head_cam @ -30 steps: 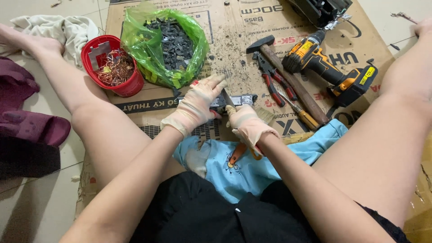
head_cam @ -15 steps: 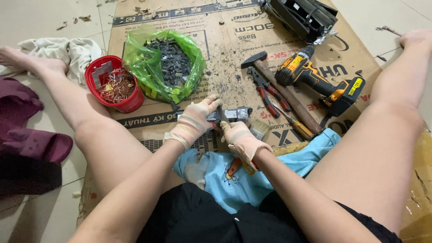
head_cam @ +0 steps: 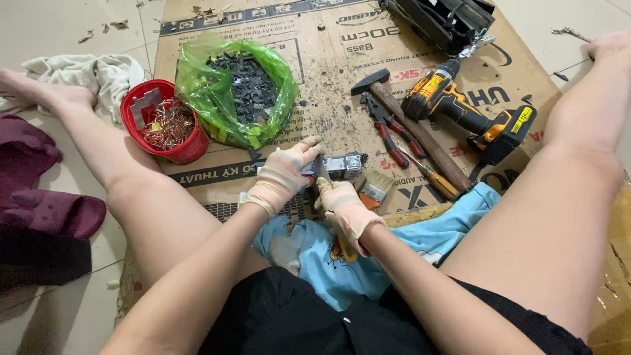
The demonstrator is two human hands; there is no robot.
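Since approx. 1 s ago we're drawing both hands in closer to our lap. Left hand [head_cam: 284,176] fingers are clamping the small grey metal block [head_cam: 340,165] on the cardboard [head_cam: 315,79]; right hand [head_cam: 345,207] is gripping a tool w/ tip on it. Block's long axis is running left-right, free end pointing toward the hammer [head_cam: 407,125].

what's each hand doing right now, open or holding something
Left hand: closed on a small grey metal part, pinning it to the cardboard.
Right hand: closed around a tool, blade at the part; handle mostly hidden.
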